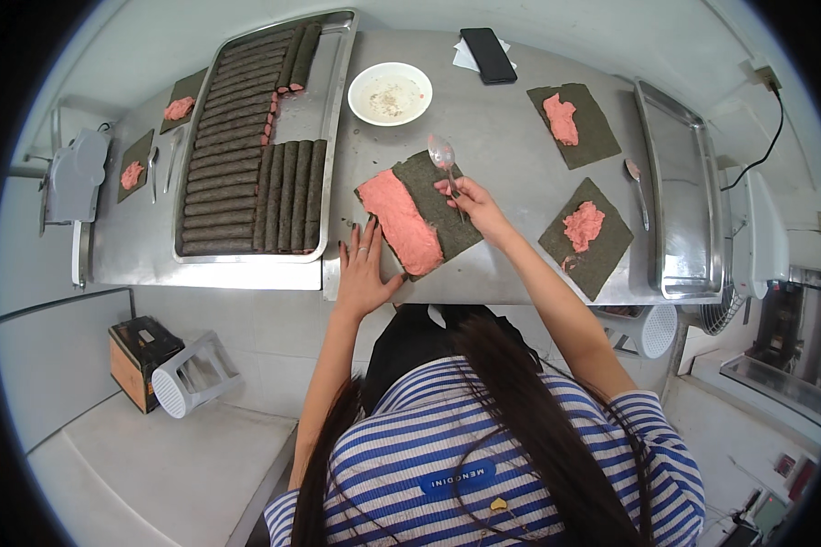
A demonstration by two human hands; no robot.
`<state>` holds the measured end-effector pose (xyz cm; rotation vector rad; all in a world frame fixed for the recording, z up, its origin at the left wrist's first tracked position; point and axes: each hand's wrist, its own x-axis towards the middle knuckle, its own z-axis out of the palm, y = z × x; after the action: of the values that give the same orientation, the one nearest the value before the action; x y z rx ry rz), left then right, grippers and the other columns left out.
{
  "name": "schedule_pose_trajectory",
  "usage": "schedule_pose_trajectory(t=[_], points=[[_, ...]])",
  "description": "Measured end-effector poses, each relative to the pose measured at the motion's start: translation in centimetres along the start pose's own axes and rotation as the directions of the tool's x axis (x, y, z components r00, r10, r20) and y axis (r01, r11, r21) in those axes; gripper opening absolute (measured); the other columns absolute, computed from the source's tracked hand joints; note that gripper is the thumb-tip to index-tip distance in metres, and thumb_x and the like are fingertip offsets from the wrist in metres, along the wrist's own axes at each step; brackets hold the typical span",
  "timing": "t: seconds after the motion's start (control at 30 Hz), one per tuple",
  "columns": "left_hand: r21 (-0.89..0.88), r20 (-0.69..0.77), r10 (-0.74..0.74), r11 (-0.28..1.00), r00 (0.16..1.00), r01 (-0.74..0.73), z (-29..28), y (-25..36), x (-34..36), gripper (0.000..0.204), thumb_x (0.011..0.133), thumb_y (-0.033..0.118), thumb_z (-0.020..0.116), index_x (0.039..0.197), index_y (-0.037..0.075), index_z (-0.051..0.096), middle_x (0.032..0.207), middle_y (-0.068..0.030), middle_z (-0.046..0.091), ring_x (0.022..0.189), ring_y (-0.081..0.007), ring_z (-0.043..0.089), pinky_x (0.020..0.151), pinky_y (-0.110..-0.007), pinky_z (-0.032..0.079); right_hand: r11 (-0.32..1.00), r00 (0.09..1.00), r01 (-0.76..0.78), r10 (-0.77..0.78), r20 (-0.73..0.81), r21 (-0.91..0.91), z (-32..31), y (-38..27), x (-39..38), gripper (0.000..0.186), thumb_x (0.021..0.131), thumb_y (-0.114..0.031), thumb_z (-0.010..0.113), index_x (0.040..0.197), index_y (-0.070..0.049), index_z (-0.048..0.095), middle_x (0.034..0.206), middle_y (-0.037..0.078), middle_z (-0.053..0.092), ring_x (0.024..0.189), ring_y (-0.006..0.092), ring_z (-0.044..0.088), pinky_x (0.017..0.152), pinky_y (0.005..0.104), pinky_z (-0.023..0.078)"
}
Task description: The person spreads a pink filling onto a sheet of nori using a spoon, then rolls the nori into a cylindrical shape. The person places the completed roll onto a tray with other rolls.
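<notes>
In front of me a dark green nori sheet (456, 228) lies on the steel table, tilted. A flat band of pink meat paste (400, 223) covers its left part; the right part is bare. My right hand (472, 202) grips a metal spoon (441, 153) by its handle, bowl pointing away from me, with paste smeared on the bowl. My left hand (363, 272) rests with fingers spread at the sheet's near left edge. Beyond the sheet stands a white bowl (390, 94) of cloudy liquid with bits in it.
A metal tray (324, 109) of dark nori rolls fills the left. Two nori sheets with paste lumps (561, 119) (584, 226) lie right, beside another spoon (639, 193) and a second tray (680, 182). A black phone (488, 56) lies at the back. Stools (192, 374) stand below.
</notes>
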<state>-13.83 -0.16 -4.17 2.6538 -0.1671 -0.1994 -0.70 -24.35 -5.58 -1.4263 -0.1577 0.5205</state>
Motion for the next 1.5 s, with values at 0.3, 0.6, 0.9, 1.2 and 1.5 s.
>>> schedule_pose_trajectory(t=[0.3,0.6,0.9,1.2,1.5], points=[[0.071,0.064,0.07,0.995,0.995,-0.075,0.3,1.8,3.5,0.097,0.073,0.045,0.068,0.148,0.004,0.023,0.157,-0.0092,0.017,0.144,-0.0404,0.012,0.113,-0.061,0.011,1.0,0.953,0.015,-0.022,-0.303,-0.025,-3.7,1.3,-2.7,0.008,0.095,-0.005,0.048,0.1,-0.003,0.054,0.128,0.008,0.056,0.119,0.0138,0.05,0.1,0.0271,0.036],[0.047,0.086,0.129,0.99,0.988,-0.134,1.4,2.9,5.6,0.103,0.069,0.04,0.072,0.149,0.004,0.019,0.158,-0.0076,0.013,0.145,-0.0392,0.008,0.113,-0.062,0.01,0.514,0.972,-0.12,-0.114,-0.206,-0.85,-5.1,-4.3,-9.5,0.024,0.084,0.0,0.049,0.105,-0.008,0.057,0.106,0.012,0.063,0.089,0.0287,0.065,0.072,0.0397,0.052],[0.036,0.087,0.137,0.989,0.987,-0.141,1.5,2.8,5.7,0.103,0.068,0.043,0.074,0.148,0.003,0.023,0.158,-0.0073,0.015,0.145,-0.0366,0.009,0.114,-0.06,0.011,-0.092,0.969,0.124,-0.204,0.141,-0.988,-2.2,-5.1,-13.2,0.044,0.074,-0.006,0.055,0.118,-0.012,0.059,0.082,0.006,0.05,0.074,0.0223,0.058,0.065,0.0369,0.05],[0.03,0.099,0.127,0.991,0.987,-0.13,1.4,2.8,5.8,0.104,0.067,0.043,0.074,0.148,0.004,0.023,0.158,-0.0067,0.015,0.145,-0.0361,0.009,0.115,-0.059,0.009,-0.212,0.962,0.202,-0.141,0.234,-0.956,-1.6,-4.6,-15.1,0.042,0.077,-0.011,0.055,0.119,-0.008,0.058,0.088,0.005,0.051,0.078,0.0207,0.056,0.068,0.0346,0.05],[0.038,0.108,0.114,0.992,0.988,-0.119,1.5,2.8,5.8,0.103,0.067,0.045,0.073,0.148,0.004,0.023,0.158,-0.0065,0.014,0.146,-0.0352,0.008,0.115,-0.057,0.008,-0.123,0.954,0.232,-0.163,0.25,-0.965,-3.6,-6.6,-15.4,0.041,0.075,-0.008,0.056,0.115,-0.011,0.063,0.085,0.005,0.051,0.078,0.0218,0.056,0.066,0.0364,0.047]])
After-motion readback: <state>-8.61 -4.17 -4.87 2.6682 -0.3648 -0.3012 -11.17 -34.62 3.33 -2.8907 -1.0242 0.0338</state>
